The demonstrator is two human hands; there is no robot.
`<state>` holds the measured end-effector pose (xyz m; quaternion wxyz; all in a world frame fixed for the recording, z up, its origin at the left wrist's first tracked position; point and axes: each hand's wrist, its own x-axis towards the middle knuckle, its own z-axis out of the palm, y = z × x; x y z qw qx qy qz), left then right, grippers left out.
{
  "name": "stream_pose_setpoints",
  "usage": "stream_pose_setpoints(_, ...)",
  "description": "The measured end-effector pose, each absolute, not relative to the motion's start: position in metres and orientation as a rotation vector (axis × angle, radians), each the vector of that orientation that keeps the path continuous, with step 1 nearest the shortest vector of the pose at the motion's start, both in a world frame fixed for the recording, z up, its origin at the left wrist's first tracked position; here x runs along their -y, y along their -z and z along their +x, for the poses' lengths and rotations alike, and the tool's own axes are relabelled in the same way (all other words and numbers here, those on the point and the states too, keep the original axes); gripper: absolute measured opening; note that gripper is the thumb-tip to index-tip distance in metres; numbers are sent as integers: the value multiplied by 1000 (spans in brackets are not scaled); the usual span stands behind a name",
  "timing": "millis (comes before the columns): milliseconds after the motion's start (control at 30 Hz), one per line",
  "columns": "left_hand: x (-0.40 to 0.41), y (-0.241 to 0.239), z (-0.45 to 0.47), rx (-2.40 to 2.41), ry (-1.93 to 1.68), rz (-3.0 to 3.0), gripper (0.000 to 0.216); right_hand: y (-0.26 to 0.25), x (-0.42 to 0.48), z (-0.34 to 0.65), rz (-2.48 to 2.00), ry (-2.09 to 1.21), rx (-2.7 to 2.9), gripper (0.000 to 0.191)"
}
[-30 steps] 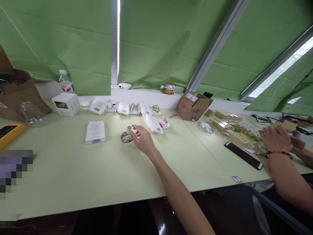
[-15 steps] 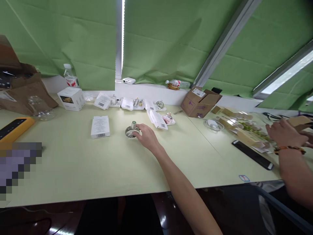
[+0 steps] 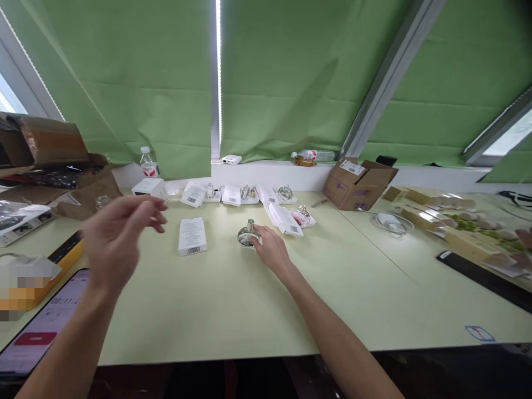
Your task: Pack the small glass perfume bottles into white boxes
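A round, flat perfume bottle [image 3: 245,238] with a silvery cap stands upright near the middle of the table. My right hand [image 3: 272,246] grips its right side between thumb and fingers. My left hand [image 3: 120,238] is raised over the table at the left, its fingers loosely bent and partly apart, with nothing visible in it. Between the two hands a white box [image 3: 192,236] with printed text and a barcode lies flat. Beyond the bottle, a pink perfume bottle [image 3: 300,216] rests in an opened white package [image 3: 285,219].
Several opened white packages with small bottles line the back wall. A cardboard box [image 3: 357,185] and a coiled white cable [image 3: 390,223] are at the right. At the left lie a phone [image 3: 44,318] showing a timer and a yellow-and-black power strip [image 3: 68,246].
My left hand has come into view at the left. The view has shifted left, and the other person's hands at the right are out of frame. My right hand still holds the perfume bottle.
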<state>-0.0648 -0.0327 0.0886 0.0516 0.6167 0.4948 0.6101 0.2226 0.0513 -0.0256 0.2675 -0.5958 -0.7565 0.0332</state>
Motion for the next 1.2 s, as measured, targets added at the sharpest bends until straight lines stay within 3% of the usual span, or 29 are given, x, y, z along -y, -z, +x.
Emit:
stream_pose_setpoints(100,-20,-63,-67,-1644,-1486,1893,35,26,-51,222,-1633,-78,2032,36)
stream_pose_setpoints(200,-71,-17,-75,-1885,-1370,1784,41,26,-52,223,-1666,-53,2011,37)
stream_pose_setpoints(400,-101,49,-90,-2084,-1068,1721,76,31,-56,227,-1706,-22,1975,37)
stream_pose_setpoints(600,-95,49,-88,-2064,-849,1740,76,26,-52,226,-1605,57,1842,45)
stream_pose_setpoints(800,-93,53,-83,-2037,-774,1812,65,11,-42,222,-1239,-46,1714,28)
stream_pose_setpoints(1100,-76,46,-64,-1940,-873,1786,68,17,-28,200,-1292,-263,2140,30)
stream_pose_setpoints(1200,-73,49,-57,-1872,-920,1740,78,23,-26,194,-1330,-346,2203,28)
